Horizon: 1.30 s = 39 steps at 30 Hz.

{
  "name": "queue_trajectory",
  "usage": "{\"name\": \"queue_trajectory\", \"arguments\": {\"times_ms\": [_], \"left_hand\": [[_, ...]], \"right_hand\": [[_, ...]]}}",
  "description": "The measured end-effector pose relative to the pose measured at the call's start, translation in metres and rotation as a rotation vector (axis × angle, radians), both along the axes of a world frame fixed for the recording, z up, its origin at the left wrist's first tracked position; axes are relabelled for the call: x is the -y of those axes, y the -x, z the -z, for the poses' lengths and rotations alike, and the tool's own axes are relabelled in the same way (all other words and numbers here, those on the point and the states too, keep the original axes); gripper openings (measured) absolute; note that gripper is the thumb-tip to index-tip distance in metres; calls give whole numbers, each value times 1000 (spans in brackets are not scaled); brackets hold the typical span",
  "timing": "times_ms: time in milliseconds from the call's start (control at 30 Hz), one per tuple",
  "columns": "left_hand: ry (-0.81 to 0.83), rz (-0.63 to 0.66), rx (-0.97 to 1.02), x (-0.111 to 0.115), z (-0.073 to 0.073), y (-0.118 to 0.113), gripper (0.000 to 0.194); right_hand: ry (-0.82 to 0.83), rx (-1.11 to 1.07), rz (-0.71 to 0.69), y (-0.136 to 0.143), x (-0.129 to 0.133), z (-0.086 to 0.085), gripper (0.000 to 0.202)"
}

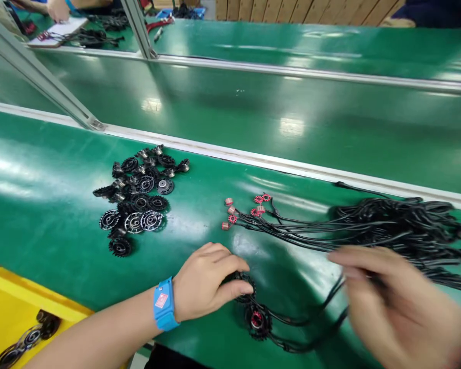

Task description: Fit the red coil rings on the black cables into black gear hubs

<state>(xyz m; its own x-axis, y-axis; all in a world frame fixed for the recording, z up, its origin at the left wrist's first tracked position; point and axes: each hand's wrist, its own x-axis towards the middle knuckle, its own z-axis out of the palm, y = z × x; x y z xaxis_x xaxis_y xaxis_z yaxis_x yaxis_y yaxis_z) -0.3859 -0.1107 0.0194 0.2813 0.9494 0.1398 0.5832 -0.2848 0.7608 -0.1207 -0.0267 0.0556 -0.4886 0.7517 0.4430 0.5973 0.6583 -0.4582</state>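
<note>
My left hand (211,279), with a blue strap (165,303) round the wrist, grips a black toothed wheel (246,287) between thumb and fingers. Just below it, on the green table, lies another toothed wheel (267,328) with a red-and-metal coil (256,320) at its centre. Black cables (292,348) run from these wheels rightward to my right hand (392,302). That hand is blurred, its thumb and forefinger pinched together where the cables disappear behind them.
A pile of loose black toothed wheels (142,205) lies to the left. Several red coils (232,219) lead into a black cable bundle (403,220) at right. A yellow tray (7,292) holds more parts. White rails (215,152) border the table; a co-worker's hand (58,10) is beyond.
</note>
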Motion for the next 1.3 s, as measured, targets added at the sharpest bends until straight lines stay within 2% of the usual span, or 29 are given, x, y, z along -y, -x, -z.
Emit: {"name": "queue_trajectory", "arguments": {"times_ms": [100,200,267,333,433,533,600,733,900,1100,1200,1300], "left_hand": [[-89,-123,-130,-7,-2,7,22],[-147,-251,-216,-25,-8,16,18],[-148,-286,-290,-40,-11,21,18],[-125,-262,-391,-56,-13,22,18],[-86,-168,-509,-73,-14,18,15],[-72,-121,-519,-80,-16,11,9],[-68,-121,-487,-82,-18,9,8],[-54,-122,-438,-90,-23,10,9],[-60,-118,-432,-106,-25,11,13],[-57,-113,-459,-126,-16,17,17],[-45,-102,-430,-129,-11,21,15],[-68,-142,-371,-120,-13,24,18]], "right_hand": [[-152,161,-138,25,-7,18,6],[-210,252,-142,40,-14,33,5],[-247,298,-134,43,-16,37,8],[-279,316,-137,45,-13,37,8],[-302,311,-232,50,1,39,9],[-289,292,-349,56,19,44,10],[-280,284,-364,59,25,47,11],[-279,308,-275,59,21,49,12],[-264,408,-135,54,11,48,28],[-235,444,-53,51,4,51,40],[-218,385,-47,53,-1,53,32],[-178,249,-30,55,-5,50,19]]}}
